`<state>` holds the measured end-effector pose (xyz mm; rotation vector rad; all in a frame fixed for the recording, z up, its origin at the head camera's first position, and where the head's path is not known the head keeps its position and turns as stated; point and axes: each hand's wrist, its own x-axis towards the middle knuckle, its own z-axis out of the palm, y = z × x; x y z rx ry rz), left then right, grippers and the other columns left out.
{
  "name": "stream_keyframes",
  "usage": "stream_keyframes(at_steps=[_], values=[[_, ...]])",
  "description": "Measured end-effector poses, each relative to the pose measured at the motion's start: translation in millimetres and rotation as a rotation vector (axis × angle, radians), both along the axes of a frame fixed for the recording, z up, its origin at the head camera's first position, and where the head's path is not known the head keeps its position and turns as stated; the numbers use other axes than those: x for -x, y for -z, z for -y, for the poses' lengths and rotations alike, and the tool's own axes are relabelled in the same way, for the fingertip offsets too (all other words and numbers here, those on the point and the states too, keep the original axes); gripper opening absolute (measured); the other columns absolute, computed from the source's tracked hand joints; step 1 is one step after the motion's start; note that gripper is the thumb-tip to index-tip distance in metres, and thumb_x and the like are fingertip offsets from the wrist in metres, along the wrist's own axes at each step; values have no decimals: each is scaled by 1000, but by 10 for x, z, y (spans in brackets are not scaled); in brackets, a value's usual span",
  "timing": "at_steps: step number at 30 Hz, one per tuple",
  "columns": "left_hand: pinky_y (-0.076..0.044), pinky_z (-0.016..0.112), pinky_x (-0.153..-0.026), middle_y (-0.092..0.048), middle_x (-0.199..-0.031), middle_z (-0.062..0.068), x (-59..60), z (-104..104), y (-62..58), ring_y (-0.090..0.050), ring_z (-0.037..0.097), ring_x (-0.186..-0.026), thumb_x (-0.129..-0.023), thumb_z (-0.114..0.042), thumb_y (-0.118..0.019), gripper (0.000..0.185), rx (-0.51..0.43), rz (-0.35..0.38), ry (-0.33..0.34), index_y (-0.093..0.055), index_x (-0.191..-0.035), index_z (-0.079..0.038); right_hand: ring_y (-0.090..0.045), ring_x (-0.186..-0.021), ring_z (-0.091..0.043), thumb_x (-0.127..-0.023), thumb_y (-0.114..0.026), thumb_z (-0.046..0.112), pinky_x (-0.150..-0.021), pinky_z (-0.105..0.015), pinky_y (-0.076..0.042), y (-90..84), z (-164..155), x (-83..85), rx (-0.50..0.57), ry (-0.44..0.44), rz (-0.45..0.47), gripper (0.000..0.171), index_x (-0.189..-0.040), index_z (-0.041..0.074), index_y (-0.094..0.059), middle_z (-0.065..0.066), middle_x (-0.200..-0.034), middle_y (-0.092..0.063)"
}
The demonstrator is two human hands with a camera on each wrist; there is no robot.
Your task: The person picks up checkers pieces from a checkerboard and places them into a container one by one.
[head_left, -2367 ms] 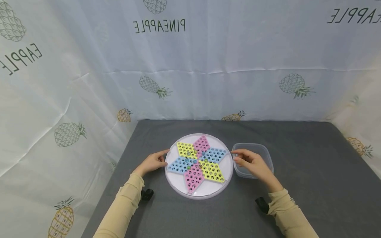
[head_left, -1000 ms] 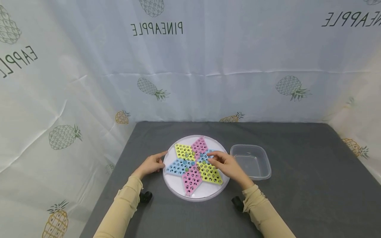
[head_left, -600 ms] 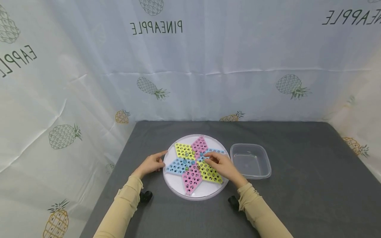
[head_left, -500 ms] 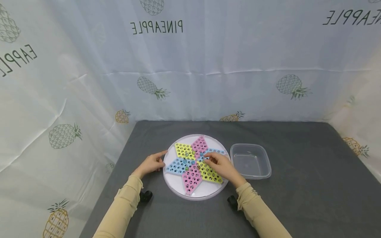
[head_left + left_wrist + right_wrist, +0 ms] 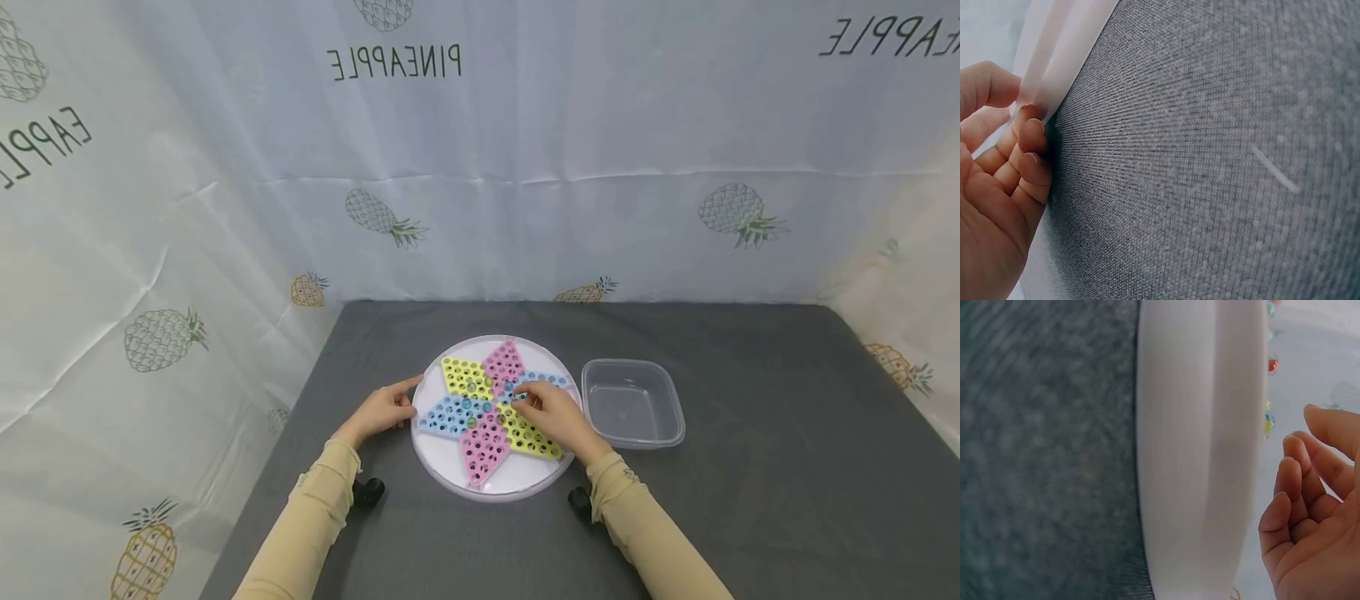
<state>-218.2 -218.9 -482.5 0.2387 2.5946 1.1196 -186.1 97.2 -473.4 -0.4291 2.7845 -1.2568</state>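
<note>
A round white Chinese checkers board (image 5: 442, 467) with a pink, yellow and blue star lies on the table. Several glass marbles (image 5: 471, 422) sit in holes around its centre; in the right wrist view a red-swirled marble (image 5: 1273, 364) stands above the rim. My left hand (image 5: 381, 410) holds the board's left edge, its fingertips against the rim (image 5: 1063, 69) in the left wrist view. Over the right side of the star hovers my right hand (image 5: 557, 414), fingers loosely bent. Thumb and fingers are apart in the right wrist view, and nothing shows between them.
To the right of the board stands a clear plastic container (image 5: 633, 404), close to its rim. A dark grey cloth (image 5: 780, 450) covers the table. Behind and at the sides hang pineapple-print curtains (image 5: 525, 125).
My right hand has moved left from beside the container to over the board, and drifted slightly further left in the last second. The left hand stays at the rim.
</note>
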Motion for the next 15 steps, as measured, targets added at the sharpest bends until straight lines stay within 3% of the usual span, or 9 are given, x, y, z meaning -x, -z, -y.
stream_keyframes(at_steps=[15], values=[[-39,28,-57,-51,-66,0,-4,-4,5,-46,13,-55,-79,-11,-61,64,22,-1,-3,-43,-141,-13,-46,-67,-11,-86,-64,23,-62,-26,-39,31,21,47,-47,8,26,26,-109,10,-67,1,-78,-54]])
